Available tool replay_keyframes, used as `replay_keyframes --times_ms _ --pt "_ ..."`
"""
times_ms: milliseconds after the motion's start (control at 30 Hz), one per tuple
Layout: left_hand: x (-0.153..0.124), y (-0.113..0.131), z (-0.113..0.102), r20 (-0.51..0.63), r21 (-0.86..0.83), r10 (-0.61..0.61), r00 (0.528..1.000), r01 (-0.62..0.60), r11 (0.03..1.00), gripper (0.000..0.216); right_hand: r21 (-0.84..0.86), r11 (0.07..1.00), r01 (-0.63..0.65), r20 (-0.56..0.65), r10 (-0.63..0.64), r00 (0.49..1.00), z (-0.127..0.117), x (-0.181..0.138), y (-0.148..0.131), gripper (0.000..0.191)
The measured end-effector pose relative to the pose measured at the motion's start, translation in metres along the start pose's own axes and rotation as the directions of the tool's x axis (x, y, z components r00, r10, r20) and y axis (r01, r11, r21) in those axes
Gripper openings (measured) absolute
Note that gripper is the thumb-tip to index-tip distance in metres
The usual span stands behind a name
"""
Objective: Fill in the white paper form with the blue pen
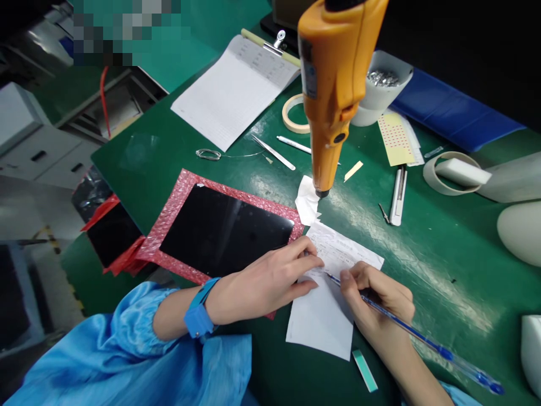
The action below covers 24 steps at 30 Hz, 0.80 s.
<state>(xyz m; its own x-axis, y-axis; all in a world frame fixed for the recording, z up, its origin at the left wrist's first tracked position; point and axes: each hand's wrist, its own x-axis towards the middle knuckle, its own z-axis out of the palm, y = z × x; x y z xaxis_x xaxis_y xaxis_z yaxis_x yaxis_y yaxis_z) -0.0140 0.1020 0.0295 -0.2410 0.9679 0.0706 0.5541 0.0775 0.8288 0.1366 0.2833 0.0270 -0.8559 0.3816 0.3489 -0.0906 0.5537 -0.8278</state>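
Note:
My right hand (380, 304) grips a blue pen (409, 331), whose tip meets a printed white paper slip (321, 316). Fingers of my left hand (266, 276) rest apart on the left part of the same slip, with nothing visible in them. A blue band (202, 310) circles my left wrist. Beneath and beyond that forearm, a black flat panel (224, 225) lies on pink bubble wrap (169, 217), partly covered by my hand. A crumpled white paper piece (307, 200) sits at the slip's upper end.
An orange electric screwdriver (333, 90) hangs over the green table. Behind are a clipboard with papers (236, 90), a tape roll (291, 115), tweezers (274, 152) and a tub of small metal parts (380, 93). A box cutter (398, 197) lies right; a teal-and-white strip (364, 370) lies near me.

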Motion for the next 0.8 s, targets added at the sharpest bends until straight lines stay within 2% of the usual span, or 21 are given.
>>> replay_keyframes --times_ms 800 --pt "0.0014 0.0015 0.0007 -0.012 0.052 0.001 1.0 0.0 0.999 0.033 0.021 1.0 0.016 0.032 -0.016 0.999 0.0007 0.0009 -0.0012 0.039"
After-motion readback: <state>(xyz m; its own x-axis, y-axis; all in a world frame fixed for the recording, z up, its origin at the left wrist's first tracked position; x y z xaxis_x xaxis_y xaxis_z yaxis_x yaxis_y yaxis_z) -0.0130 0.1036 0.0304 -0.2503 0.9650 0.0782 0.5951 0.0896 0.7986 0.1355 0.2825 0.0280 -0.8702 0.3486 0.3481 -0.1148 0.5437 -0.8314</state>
